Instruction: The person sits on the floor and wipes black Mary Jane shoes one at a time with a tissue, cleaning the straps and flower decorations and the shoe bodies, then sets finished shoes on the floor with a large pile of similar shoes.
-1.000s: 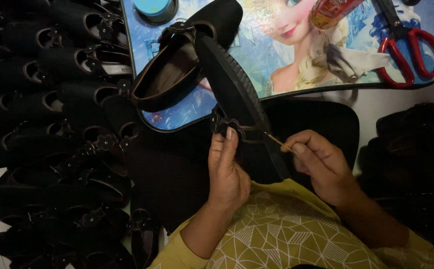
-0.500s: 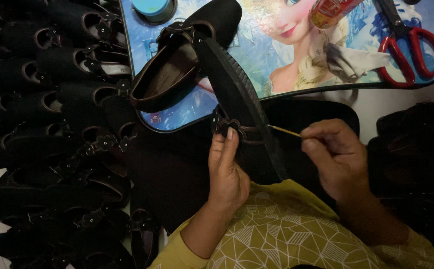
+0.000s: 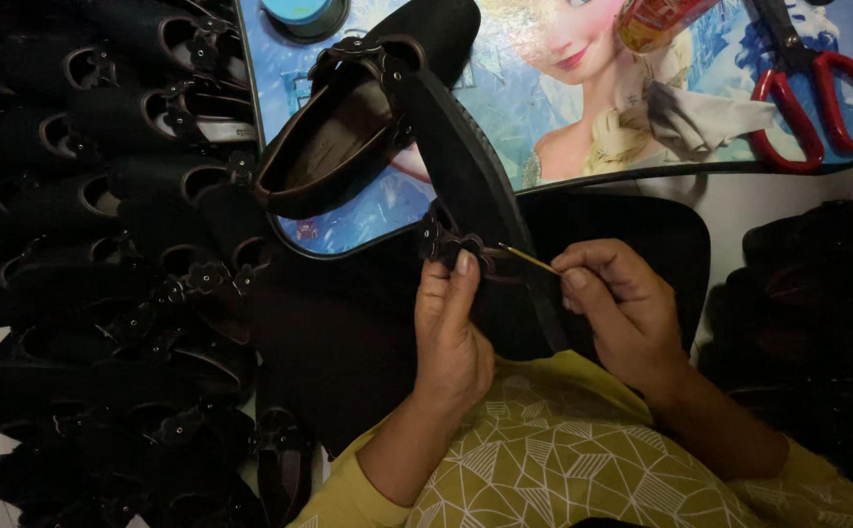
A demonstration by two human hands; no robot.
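Two hands work on one black shoe (image 3: pixel 475 196) held on its side, sole towards the camera, its heel end down in the person's lap and its toe leaning up against the edge of a picture-printed tray (image 3: pixel 563 117). The left hand (image 3: pixel 451 332) grips the shoe's upper, thumb pressed on the dark flower ornament (image 3: pixel 446 242) at its side. The right hand (image 3: pixel 617 308) is closed in a pinch on a thin pale stick (image 3: pixel 529 259), whose tip points at that ornament (whether it touches is too fine to tell). On the tray lies a second black shoe (image 3: pixel 348 127), opening up, beside the first; further right sit red-handled scissors (image 3: pixel 818 93) and an orange tube (image 3: pixel 661 18). A round blue tin (image 3: pixel 299 12) sits at the tray's top-left corner. Rows of black shoes (image 3: pixel 104 244) fill the floor to the left
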